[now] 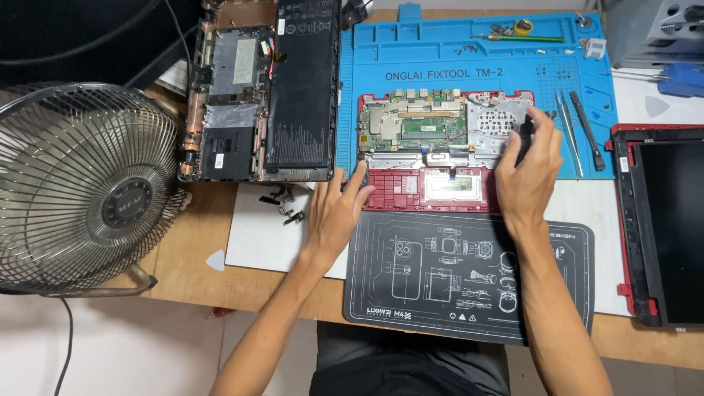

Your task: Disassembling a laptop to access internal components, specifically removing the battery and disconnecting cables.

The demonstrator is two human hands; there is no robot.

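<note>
- At a crowded repair bench, a person works on an opened red laptop base [440, 158] lying on a blue silicone work mat [381, 59], its circuit board and heat pipe exposed.
- The left hand [334, 213] rests flat, fingers spread, at the base's near-left corner; it steadies the casing and grips nothing.
- The right hand [526, 172] is curled around a dark slim tool [525, 138], apparently a screwdriver, its tip hidden behind the fingers over the right part of the board.
- Judged from this, the step in hand is work on a fastener or part at the board's right side; the next move would call for a steady downward press with the casing held from sliding.
- The base's long axis runs left to right, with the board on the far side and the red palm rest toward the person.
- A second dismantled laptop [264, 88] lies far left beside a wire-guard fan [81, 191]; a dark grey mat [469, 279] sits near, and a red-framed screen panel [664, 227] lies right.
</note>
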